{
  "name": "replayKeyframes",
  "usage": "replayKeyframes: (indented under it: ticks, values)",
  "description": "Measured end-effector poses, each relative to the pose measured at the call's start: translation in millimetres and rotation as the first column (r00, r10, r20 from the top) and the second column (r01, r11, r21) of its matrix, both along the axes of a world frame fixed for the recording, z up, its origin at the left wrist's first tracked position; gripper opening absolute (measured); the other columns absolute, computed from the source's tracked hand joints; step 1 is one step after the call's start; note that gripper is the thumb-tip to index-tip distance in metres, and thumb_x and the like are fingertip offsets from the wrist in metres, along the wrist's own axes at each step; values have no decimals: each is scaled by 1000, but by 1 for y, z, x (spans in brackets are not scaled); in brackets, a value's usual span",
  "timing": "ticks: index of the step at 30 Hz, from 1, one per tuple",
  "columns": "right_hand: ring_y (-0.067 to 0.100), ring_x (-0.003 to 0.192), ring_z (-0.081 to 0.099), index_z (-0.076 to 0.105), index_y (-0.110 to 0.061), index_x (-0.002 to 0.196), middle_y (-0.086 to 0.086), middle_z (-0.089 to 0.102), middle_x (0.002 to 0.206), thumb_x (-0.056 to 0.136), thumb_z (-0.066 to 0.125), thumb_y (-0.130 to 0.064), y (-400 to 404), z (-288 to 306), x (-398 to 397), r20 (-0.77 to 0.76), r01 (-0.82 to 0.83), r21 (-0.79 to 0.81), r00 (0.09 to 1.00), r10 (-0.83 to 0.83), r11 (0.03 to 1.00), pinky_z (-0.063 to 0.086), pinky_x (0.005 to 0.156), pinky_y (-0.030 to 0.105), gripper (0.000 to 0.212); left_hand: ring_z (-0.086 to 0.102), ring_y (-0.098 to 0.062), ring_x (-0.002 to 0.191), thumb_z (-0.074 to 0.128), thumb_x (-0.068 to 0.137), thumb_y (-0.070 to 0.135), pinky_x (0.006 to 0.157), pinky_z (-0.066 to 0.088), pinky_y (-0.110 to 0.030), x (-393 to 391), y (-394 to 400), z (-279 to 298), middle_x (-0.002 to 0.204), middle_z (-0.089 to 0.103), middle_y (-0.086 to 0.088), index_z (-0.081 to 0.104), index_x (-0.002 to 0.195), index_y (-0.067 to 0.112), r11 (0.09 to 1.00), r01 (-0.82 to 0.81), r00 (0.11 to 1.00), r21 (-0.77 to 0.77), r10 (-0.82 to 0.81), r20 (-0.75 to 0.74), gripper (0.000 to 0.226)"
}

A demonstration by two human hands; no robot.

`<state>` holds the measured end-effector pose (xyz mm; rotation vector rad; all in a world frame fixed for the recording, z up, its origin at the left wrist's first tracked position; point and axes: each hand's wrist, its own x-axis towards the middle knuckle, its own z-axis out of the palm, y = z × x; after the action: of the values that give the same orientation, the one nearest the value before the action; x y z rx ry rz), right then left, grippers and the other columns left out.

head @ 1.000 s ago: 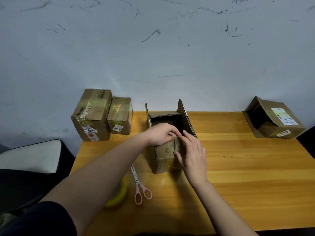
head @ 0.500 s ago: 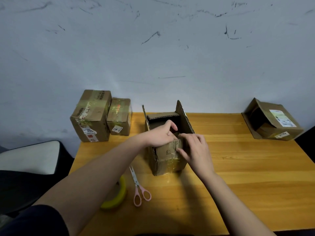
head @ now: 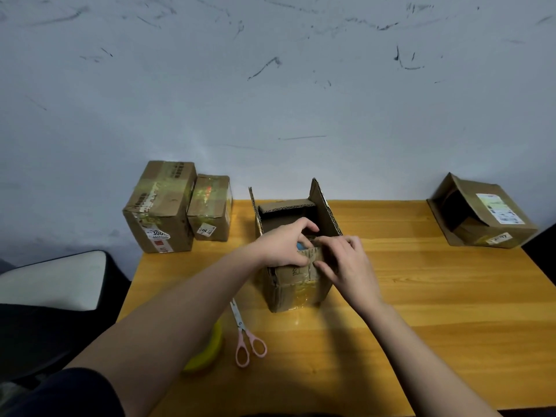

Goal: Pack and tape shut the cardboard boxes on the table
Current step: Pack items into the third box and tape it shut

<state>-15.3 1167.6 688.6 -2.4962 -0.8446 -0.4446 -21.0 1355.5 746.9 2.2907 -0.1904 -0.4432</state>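
Scissors (head: 245, 335) and tape roll (head: 207, 353) wait just nearer than the left hand (head: 284, 246). Both grips, it and the right hand (head: 346, 261), pinch the open box's (head: 296, 288) near flap, apparently folding it shut. Beyond-left, two taped boxes (head: 161, 209) stand finished.

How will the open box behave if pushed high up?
The open box stands taller than wide, so it probably tips rather than slides. Its upright flaps are thin corrugated card, likely bending under pressure. Worn, taped walls suggest some give.

The table (head: 421, 296) was smooth, lightly glossy wood; the open box (head: 296, 288) was matt corrugated cardboard with shiny tape; the scissors (head: 245, 335) had pink plastic handles.
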Motion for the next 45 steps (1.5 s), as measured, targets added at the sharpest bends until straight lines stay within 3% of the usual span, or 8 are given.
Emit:
replayKeyframes:
  ticks: [10,16,20,22,26,31,38,45]
  values:
    - [18,104,45,58,-22,120,-8,63,110,80,74,-29,0,-3,0,9,10,6,1000,-10,1000,50,81,37,44,55,-2,78,69,83,20,70,43,-27,-1,-5,-3,103,70,13,45,121,35,990,-91,993,105,83,86,48]
    - [18,112,45,54,-26,123,-6,60,116,83,55,-48,0,-1,0,100,84,-55,992,-78,995,31,84,31,46,60,-2,83,70,82,20,70,45,-26,-1,-5,-3,98,71,14,46,120,35,989,-105,990,101,95,100,47]
    - [15,115,41,53,-23,129,-6,61,115,73,76,-41,-1,3,4,-33,105,11,994,-104,994,34,85,33,63,60,0,81,71,81,21,69,45,-27,0,-2,-6,84,69,16,48,117,36,987,-138,986,87,128,110,45]
    - [14,116,38,62,-23,117,-7,64,108,70,80,-41,-2,6,9,-78,87,31,993,-85,996,36,85,37,54,57,5,74,72,81,21,65,44,-26,0,-1,-6,73,65,20,50,119,35,988,-133,987,80,124,105,46]
    - [14,108,40,70,-24,84,-15,59,85,76,71,-47,-2,16,19,-146,73,72,987,-62,995,27,81,33,25,63,0,94,70,82,20,87,51,-35,1,-2,-8,90,73,18,50,124,36,995,-94,992,40,90,87,49]
    - [17,109,43,70,-21,81,-14,56,84,77,76,-40,0,23,22,-199,75,24,978,-69,997,30,84,36,20,63,1,95,62,88,17,94,49,-37,4,3,-9,80,69,26,48,131,34,999,-34,997,12,33,71,48]
    - [19,101,44,63,-21,86,-6,65,85,62,80,-49,-1,15,20,77,15,-212,997,1,977,33,77,37,41,61,1,83,55,90,15,90,50,-36,3,3,-7,71,64,27,47,133,34,999,-27,994,45,23,103,48]
    - [28,110,56,62,-14,96,3,63,95,58,72,-64,-4,9,9,195,67,-387,981,11,920,31,106,49,64,60,2,85,54,90,14,89,50,-33,0,0,-3,81,69,21,46,132,36,997,-48,993,57,41,110,49]
